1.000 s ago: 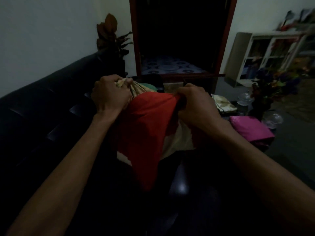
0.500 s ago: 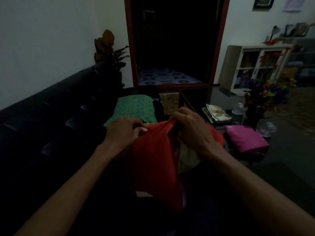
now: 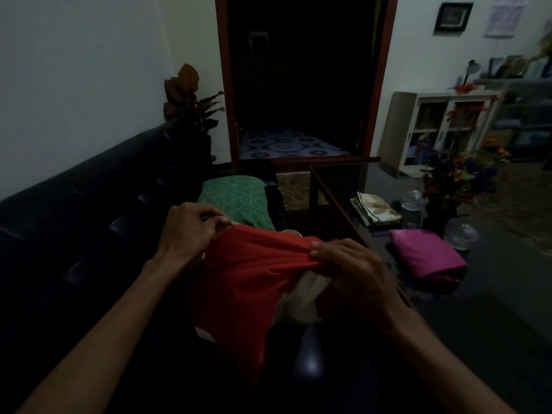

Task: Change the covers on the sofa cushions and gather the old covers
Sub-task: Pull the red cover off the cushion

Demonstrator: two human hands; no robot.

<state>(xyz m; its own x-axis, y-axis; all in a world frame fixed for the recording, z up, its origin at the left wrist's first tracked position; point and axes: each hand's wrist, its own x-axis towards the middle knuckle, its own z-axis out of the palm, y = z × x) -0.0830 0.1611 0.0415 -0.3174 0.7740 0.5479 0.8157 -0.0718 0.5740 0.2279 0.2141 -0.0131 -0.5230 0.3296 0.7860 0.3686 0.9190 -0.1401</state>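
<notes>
While the room is dim, the main things still read. Far left, black sofa (image 3: 89,210) runs along the white wall, a potted plant (image 3: 191,106) at its far end. Left hand (image 3: 191,231) has fingers curled, pinching the top left edge of the red cover (image 3: 245,282). The cover hangs in front of the person over the sofa seat, stretched between both hands, lower part drooping down. A cream cushion (image 3: 304,297) pokes out of the cover's open right side, partly inside it; a small cream bit also shows at the lower left edge. Just behind the red cover, a green patterned cushion (image 3: 239,201) lies on the sofa seat, apart from the hands. Right hand (image 3: 349,264) has fingers curled, gripping the bunched right edge of the red cover, right above the exposed cushion. Right of that, a dark glass desk (image 3: 337,186) carries a folded leaf-print cloth (image 3: 376,209), a folded pink cloth (image 3: 427,255) nearer the person, clear glass jars (image 3: 460,234) and a vase of flowers (image 3: 457,174). Far right, a white cabinet (image 3: 430,127) against the wall.
</notes>
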